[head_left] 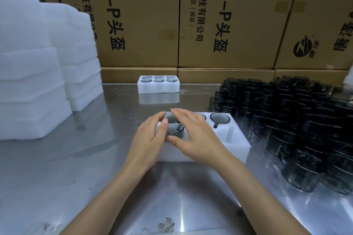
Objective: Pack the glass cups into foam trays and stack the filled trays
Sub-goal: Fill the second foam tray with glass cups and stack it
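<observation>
A white foam tray (236, 144) lies in the middle of the steel table. A smoky glass cup (219, 118) sits in its far right slot, and the near right slot (229, 133) is bare. Both hands meet over the tray's left part around another glass cup (174, 127) that stands partly in a near left slot. My left hand (150, 137) grips its left side. My right hand (193, 135) holds its right side, fingers spread over the top. The tray's middle slots are hidden by my right hand.
A filled foam tray (158, 87) with several cups stands at the back centre. A mass of loose dark glass cups (298, 129) covers the right of the table. Stacks of foam trays (38, 82) rise at the left. Cardboard boxes (219, 25) wall the back.
</observation>
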The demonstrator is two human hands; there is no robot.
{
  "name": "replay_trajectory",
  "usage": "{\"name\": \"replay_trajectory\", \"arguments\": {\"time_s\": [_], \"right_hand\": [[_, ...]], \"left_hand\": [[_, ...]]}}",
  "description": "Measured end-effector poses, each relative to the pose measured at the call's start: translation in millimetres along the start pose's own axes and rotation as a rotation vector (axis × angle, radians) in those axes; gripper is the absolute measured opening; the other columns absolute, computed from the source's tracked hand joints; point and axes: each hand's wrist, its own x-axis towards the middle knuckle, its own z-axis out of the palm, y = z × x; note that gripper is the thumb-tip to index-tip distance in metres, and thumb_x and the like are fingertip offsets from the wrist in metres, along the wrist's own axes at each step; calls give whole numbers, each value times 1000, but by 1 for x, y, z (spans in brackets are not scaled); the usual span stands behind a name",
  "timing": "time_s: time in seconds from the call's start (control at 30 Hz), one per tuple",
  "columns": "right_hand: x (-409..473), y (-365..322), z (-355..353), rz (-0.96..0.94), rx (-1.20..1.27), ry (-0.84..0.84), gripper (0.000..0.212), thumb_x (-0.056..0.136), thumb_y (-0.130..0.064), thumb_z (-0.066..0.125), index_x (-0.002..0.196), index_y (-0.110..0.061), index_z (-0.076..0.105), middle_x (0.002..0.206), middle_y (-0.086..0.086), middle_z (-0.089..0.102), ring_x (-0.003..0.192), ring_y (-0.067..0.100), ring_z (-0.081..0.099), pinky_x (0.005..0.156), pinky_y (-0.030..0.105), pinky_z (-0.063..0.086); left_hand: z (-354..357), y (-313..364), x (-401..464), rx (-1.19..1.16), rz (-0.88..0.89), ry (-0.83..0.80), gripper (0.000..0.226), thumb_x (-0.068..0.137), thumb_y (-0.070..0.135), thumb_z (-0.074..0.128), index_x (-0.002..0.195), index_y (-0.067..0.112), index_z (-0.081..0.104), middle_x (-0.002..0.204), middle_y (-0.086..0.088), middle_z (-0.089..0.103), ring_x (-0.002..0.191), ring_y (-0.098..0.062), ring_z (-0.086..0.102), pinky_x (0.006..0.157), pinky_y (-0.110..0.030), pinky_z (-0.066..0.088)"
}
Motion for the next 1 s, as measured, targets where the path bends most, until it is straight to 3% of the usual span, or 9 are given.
{"name": "replay_trajectory", "arguments": {"time_s": [0.03, 0.1, 0.2, 0.33, 0.43, 0.7, 0.87, 1.0], "right_hand": [[-4, 1, -2, -11, 5, 50, 65, 90, -43, 56, 147, -29, 29, 150, -19, 29, 133, 10, 27, 110, 32, 24], [-13, 5, -6, -58, -32, 117, 63, 91, -37, 55, 148, -26, 28, 151, -17, 27, 134, 7, 27, 110, 26, 22], [-21, 5, -4, -123, -119, 74, 63, 95, -36, 48, 150, -23, 21, 157, -13, 17, 140, 4, 19, 114, 23, 15], [-18, 0, 6, -76, -200, -37, 60, 97, -43, 36, 152, -26, 18, 158, -13, 14, 142, 3, 15, 117, 30, 13], [-17, -1, 9, -17, -238, -75, 53, 98, -43, 29, 149, -28, 25, 156, -12, 22, 141, 3, 18, 115, 30, 5], [-18, -6, 11, 21, -289, -92, 49, 100, -41, 21, 146, -27, 30, 155, -9, 25, 141, 4, 20, 115, 36, -2], [-23, -5, 15, 5, -288, 22, 49, 100, -44, 26, 145, -24, 35, 151, -8, 35, 138, 6, 26, 113, 33, 1], [-26, 6, -3, 171, -252, 333, 42, 99, -39, 36, 135, -22, 48, 140, -9, 48, 131, 9, 35, 113, 37, 1]], "left_hand": [[-4, -1, 0, 61, 32, 3, 42, 91, 47, 34, 128, 37, 51, 126, 21, 55, 123, -1, 46, 104, -26, 36], [-14, -1, 1, 175, 153, -26, 53, 91, 51, 29, 142, 36, 34, 145, 23, 36, 137, 3, 26, 114, -23, 20], [-23, -1, -1, 380, 320, -190, 55, 91, 47, 17, 144, 34, 14, 152, 24, 11, 141, 9, 3, 113, -14, -1], [-24, -3, -8, 495, 277, -327, 67, 84, 52, 12, 147, 31, 18, 154, 18, 14, 141, 8, 10, 115, -18, 8], [-21, -4, -10, 566, 240, -350, 78, 79, 54, 5, 148, 26, 27, 155, 13, 21, 141, 2, 15, 111, -14, 4], [-12, -5, -15, 527, 205, -290, 77, 79, 55, 7, 146, 27, 33, 153, 13, 28, 140, 0, 22, 112, -21, 10], [-11, -9, -18, 363, 181, -266, 70, 82, 57, 17, 144, 28, 36, 148, 21, 28, 137, 7, 22, 114, -23, 11], [-18, -12, -19, 275, 155, -213, 59, 89, 50, 32, 141, 26, 42, 144, 20, 37, 134, 1, 32, 112, -26, 23]]}}
